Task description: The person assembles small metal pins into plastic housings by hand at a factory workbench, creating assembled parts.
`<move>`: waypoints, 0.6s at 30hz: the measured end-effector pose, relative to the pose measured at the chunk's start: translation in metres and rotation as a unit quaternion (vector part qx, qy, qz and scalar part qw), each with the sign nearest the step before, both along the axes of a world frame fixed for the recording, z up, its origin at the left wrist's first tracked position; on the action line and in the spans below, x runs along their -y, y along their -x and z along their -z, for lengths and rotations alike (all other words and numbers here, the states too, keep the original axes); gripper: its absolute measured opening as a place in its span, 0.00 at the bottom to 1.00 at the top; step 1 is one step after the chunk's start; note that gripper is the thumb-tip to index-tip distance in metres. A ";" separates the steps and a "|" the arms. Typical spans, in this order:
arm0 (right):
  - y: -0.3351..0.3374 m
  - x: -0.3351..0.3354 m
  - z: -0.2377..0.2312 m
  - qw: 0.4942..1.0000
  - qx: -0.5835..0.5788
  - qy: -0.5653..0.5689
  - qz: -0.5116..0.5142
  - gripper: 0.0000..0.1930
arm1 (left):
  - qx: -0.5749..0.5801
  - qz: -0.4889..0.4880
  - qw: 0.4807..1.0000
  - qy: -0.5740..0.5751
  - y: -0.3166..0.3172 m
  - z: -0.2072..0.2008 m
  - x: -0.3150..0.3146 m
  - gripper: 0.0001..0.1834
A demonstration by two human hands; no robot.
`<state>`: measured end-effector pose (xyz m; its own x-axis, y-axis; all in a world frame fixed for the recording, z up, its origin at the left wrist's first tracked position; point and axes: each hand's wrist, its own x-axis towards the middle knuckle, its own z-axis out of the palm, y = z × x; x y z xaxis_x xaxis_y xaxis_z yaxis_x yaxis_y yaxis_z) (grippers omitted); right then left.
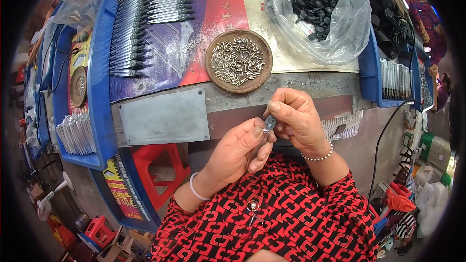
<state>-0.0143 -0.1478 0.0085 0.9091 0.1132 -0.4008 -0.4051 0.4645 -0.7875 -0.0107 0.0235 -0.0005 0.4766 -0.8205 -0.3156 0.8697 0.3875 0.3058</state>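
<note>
Dark-headed metal piece (270,122): held between both hands, just on the wearer's side of the bowl and slightly to its right; rounded grey head up at the left thumb tip and against the right fingertips, slim shank running down among the left fingers.
Left hand (238,146): narrowed to a pinch around the shank, thumb over bent fingers; below the bowl.
Right hand (300,119): curled, thumb and forefinger together just above the grey head, other fingers bent behind; below and right of the bowl. Any tiny part inside this pinch: cannot tell.
Bowl (239,89): round, brown, resting near the table edge, filled with short metal pins (237,59).
Metal plate (164,117): flat, grey, screwed down, left of and below the bowl.
Black-ended rods (130,31): laid in close rows, up and left of the bowl.
Clear plastic bag (353,36): up and right of the bowl, loosely gathered around black rounded parts (318,7).
Left blue tray (103,116): far left of the bowl, with upright silver strips (76,135).
Right blue tray (369,75): well right of the bowl, also with packed silver strips.
Red stool (164,194): below and left of the bowl, partly under the table.
</note>
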 end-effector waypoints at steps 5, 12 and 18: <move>0.002 -0.002 -0.002 0.999 -0.009 -0.041 0.003 0.10 | -0.035 -0.002 0.999 0.017 0.004 -0.002 0.001 0.16; 0.004 -0.013 -0.008 0.995 0.084 -0.034 -0.031 0.08 | -0.064 -0.014 0.996 0.055 0.006 -0.003 -0.001 0.17; 0.006 -0.017 -0.003 0.990 0.107 0.077 -0.050 0.09 | -0.087 -0.020 0.995 0.053 0.006 0.001 -0.007 0.17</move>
